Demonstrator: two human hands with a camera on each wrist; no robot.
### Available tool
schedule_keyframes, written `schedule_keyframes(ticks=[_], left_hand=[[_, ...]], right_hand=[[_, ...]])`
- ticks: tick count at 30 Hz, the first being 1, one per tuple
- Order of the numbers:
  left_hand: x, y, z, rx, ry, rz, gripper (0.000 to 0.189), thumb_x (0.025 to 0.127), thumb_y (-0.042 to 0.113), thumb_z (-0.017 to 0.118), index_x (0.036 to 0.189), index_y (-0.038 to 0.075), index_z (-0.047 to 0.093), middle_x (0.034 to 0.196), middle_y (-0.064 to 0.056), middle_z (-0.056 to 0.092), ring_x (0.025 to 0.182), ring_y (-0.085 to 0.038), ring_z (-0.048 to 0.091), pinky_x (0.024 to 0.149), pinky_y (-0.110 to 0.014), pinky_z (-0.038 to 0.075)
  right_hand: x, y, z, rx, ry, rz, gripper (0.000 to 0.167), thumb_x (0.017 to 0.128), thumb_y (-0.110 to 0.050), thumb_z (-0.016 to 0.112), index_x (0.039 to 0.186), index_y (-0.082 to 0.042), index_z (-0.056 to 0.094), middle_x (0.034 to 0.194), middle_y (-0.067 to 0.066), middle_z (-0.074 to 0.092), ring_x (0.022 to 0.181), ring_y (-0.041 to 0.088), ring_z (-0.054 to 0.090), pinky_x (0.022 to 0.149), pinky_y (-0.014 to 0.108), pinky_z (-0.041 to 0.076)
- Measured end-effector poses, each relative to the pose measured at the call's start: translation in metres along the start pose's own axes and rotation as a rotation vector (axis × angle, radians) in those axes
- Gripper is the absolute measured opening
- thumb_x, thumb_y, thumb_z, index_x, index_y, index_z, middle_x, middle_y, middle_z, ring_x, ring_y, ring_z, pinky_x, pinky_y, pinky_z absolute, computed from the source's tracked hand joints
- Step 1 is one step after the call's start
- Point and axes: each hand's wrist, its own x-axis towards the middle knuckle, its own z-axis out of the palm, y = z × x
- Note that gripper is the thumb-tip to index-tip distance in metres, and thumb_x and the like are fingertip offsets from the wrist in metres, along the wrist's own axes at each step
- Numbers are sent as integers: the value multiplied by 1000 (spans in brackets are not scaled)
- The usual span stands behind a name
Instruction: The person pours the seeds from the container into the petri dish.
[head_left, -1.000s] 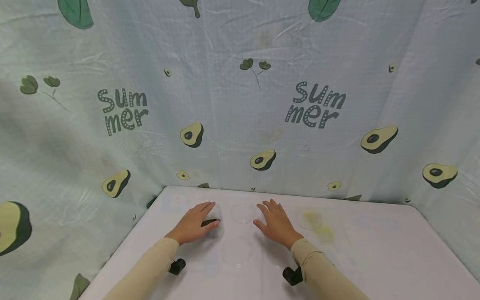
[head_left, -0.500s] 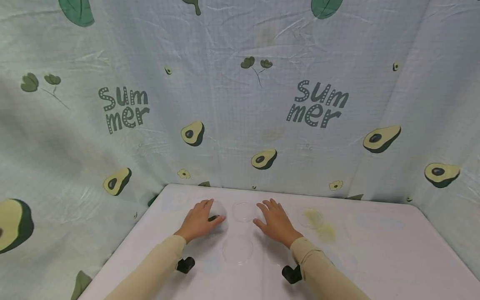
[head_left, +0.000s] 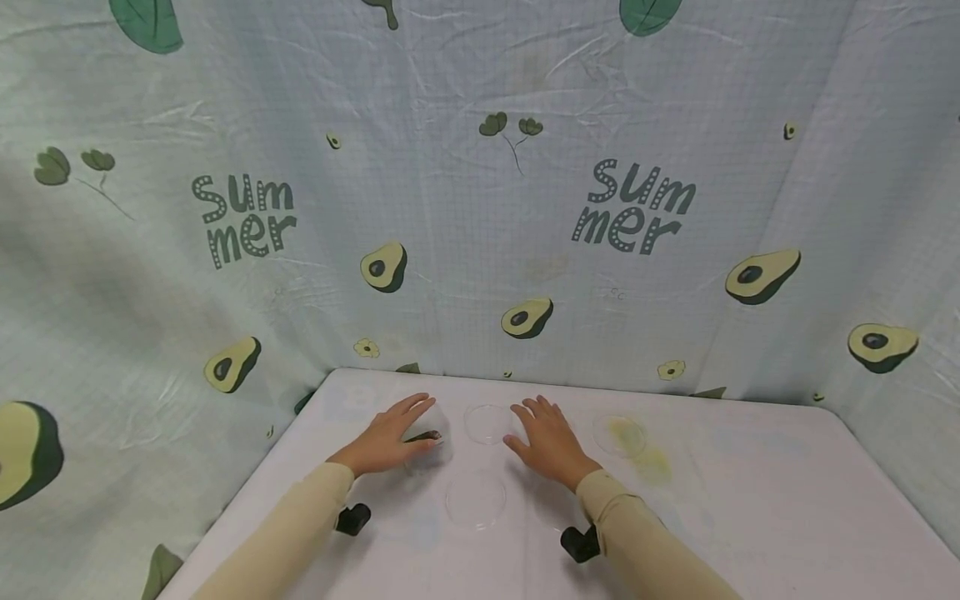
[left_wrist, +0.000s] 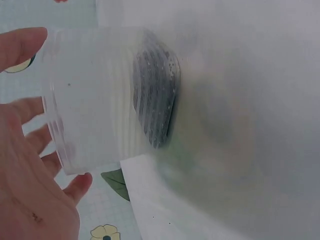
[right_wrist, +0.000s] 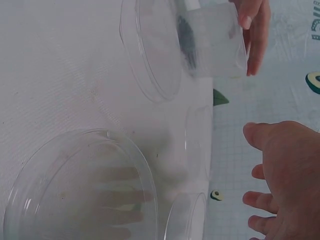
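My left hand (head_left: 381,440) grips a clear plastic cup (left_wrist: 92,100) near its rim, thumb on one side and fingers on the other. Dark speckled material (left_wrist: 156,95) lies in the cup's bottom, with its surface sloping. In the right wrist view the cup's base is close to a clear round dish (right_wrist: 150,97); whether they touch I cannot tell. My right hand (head_left: 550,443) hovers palm down over the table with fingers spread and holds nothing. Below it in the right wrist view lies a large clear dish (right_wrist: 150,172).
Further shallow clear dishes stand on the white table (head_left: 750,500), among them one at the back middle (head_left: 487,407) and one in front (head_left: 476,528). Yellowish patches (head_left: 652,462) show at the right. A printed curtain (head_left: 465,208) hangs behind the table.
My left hand, with the cup, shifts slightly right and then back left, and it turns a little. My right hand stays almost where it was.
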Motion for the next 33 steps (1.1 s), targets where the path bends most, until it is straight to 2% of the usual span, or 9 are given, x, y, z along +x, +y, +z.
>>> schedule_keyframes(ticks=[5, 11, 17, 24, 33], left_hand=[[1, -5, -1, -41, -17, 75, 66, 95, 45, 55, 150, 15, 35, 159, -11, 27, 146, -38, 25, 111, -67, 22], [1, -8, 3, -34, -23, 83, 63, 97, 43, 53, 150, 16, 36, 159, -11, 27, 145, -39, 26, 111, -66, 21], [0, -9, 12, 5, 49, 104, 61, 98, 42, 51, 150, 15, 35, 158, -11, 29, 142, -38, 31, 110, -64, 27], [0, -6, 20, 70, 161, 141, 57, 98, 31, 54, 150, 15, 37, 154, -11, 35, 134, -38, 41, 105, -61, 35], [1, -10, 28, 146, 227, 175, 56, 97, 27, 55, 149, 13, 39, 152, -14, 38, 130, -38, 44, 104, -58, 38]], right_hand=[[2, -3, 0, -4, -4, -1, 54, 94, -37, 61, 136, -6, 52, 142, 19, 50, 139, 41, 36, 116, 56, 26], [6, -6, 3, 4, -17, -2, 53, 94, -35, 61, 136, -4, 52, 141, 20, 50, 139, 41, 37, 116, 55, 27], [10, -8, 9, 18, -25, 11, 53, 94, -35, 60, 136, -4, 52, 141, 20, 50, 139, 41, 37, 116, 55, 26], [15, -5, 16, 15, -18, 17, 53, 95, -37, 59, 136, -4, 51, 140, 20, 51, 138, 42, 38, 115, 56, 27], [19, -7, 18, 23, -38, 28, 53, 95, -36, 60, 136, -4, 51, 140, 21, 51, 138, 42, 39, 115, 56, 28]])
